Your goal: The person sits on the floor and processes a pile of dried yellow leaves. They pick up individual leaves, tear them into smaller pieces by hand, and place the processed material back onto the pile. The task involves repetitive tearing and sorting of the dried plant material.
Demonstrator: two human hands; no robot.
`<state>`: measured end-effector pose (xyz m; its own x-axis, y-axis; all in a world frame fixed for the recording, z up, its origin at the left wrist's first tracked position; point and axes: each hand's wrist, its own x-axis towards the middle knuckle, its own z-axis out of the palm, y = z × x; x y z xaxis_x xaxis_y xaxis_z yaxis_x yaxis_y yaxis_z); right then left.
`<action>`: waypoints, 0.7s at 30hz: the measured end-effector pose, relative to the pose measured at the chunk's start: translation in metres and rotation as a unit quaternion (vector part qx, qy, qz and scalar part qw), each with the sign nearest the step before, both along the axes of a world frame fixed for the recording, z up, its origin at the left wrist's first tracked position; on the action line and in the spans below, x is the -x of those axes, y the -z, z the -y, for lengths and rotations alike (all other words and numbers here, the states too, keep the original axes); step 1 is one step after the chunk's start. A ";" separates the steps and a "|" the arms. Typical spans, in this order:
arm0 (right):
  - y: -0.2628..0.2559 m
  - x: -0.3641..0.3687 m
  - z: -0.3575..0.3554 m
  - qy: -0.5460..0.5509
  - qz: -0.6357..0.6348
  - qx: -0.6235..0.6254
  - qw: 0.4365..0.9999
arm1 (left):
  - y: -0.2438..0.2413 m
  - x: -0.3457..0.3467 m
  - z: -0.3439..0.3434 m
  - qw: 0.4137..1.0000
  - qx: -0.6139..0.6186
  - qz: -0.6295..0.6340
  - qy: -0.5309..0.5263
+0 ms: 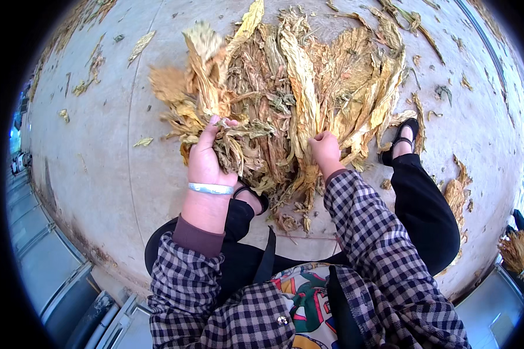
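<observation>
A heap of dried yellow-brown leaves [262,91], which look like tobacco, lies on the floor between my feet. My left hand [209,157], with a pale bracelet on the wrist, grips a bunch of these leaves [205,83] by the gathered ends; its far tips are blurred. Small curled, greenish leaf ends stick out past the palm. My right hand [325,150] has its thumb and fingers pinched on a long yellow leaf [303,96] at the near right of the heap. The leaf part inside those fingers is hidden.
Leaf scraps [142,46] are strewn over the concrete floor [100,144]. My black shoes [405,135] flank the heap. Grey metal frames or panels [43,235] stand along the left edge. Another leaf bundle [522,246] shows at the far right, beside a grey panel [491,305].
</observation>
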<state>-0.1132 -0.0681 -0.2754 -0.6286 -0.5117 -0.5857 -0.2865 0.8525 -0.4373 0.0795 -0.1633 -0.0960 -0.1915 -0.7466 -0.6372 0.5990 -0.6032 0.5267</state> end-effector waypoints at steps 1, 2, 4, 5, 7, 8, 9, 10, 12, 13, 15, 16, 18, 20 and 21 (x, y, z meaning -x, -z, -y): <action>0.004 0.006 -0.002 0.005 0.004 0.004 1.000 | 0.002 0.002 0.000 1.000 -0.010 -0.002 0.002; 0.007 0.013 -0.004 0.010 0.007 0.007 1.000 | 0.003 0.005 -0.001 1.000 -0.021 -0.005 0.005; -0.007 0.009 0.000 0.051 0.043 0.040 0.997 | 0.002 0.005 -0.005 1.000 -0.026 0.006 0.007; -0.019 0.010 0.000 0.095 0.099 0.102 0.985 | 0.000 0.004 -0.006 1.000 -0.022 0.011 0.002; -0.040 0.021 -0.007 0.184 0.199 0.224 0.936 | 0.000 0.006 -0.007 1.000 -0.013 0.013 -0.005; -0.046 0.024 -0.013 0.260 0.349 0.291 0.852 | 0.003 0.002 -0.005 1.000 -0.001 0.019 0.009; -0.053 0.031 -0.020 0.325 0.483 0.346 0.736 | 0.004 0.003 -0.004 1.000 -0.006 0.011 0.014; -0.060 0.036 -0.024 0.333 0.538 0.349 0.692 | 0.003 0.006 -0.007 1.000 -0.003 0.026 0.014; -0.039 0.045 -0.038 0.293 0.561 0.309 0.710 | 0.003 0.012 -0.010 0.999 -0.006 0.040 0.012; -0.037 0.045 -0.042 0.333 0.555 0.273 0.712 | 0.004 0.014 -0.011 0.999 -0.005 0.049 0.020; -0.029 0.056 -0.047 0.342 0.572 0.256 0.700 | 0.000 0.019 -0.013 0.997 -0.005 0.066 0.045; -0.018 0.061 -0.052 0.334 0.559 0.242 0.720 | 0.000 0.021 -0.013 0.997 -0.008 0.067 0.046; -0.010 0.063 -0.057 0.310 0.536 0.217 0.755 | 0.000 0.022 -0.014 0.996 -0.014 0.069 0.047; -0.015 0.054 -0.054 0.277 0.517 0.195 0.786 | 0.005 0.018 -0.015 0.995 -0.008 0.077 0.059; -0.015 0.051 -0.053 0.277 0.510 0.189 0.792 | 0.006 0.018 -0.016 0.995 -0.005 0.080 0.065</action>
<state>-0.1640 -0.0154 -0.2605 -0.1161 -0.5839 -0.8035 0.7525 0.4762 -0.4548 0.0619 -0.1474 -0.1021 -0.1826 -0.7156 -0.6742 0.4244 -0.6760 0.6024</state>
